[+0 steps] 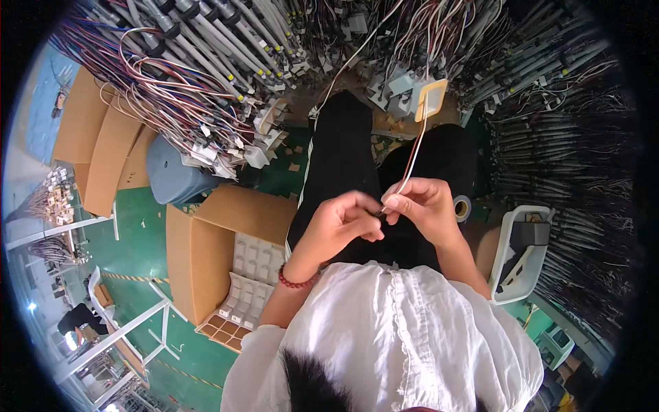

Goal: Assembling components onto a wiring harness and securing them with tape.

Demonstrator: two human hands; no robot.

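In front of my lap, my right hand (pixel 424 206) pinches a few thin wires (pixel 412 159), white and reddish brown, between thumb and fingertips. These wires run upward past a small white piece with a yellow frame (pixel 431 101). My left hand (pixel 343 221) is close beside it, fingers curled together at the lower wire ends. A small dark bit shows at its fingertips, too blurred to name. A red bead bracelet (pixel 298 282) circles my left wrist.
Bundles of grey cables (pixel 206 41) with loose wires crowd the far side. An open cardboard box (pixel 184 268) with white parts in dividers stands at left, near a blue-grey stool (pixel 171 172). At right are a tape roll (pixel 462 207) and a white bin (pixel 504 257).
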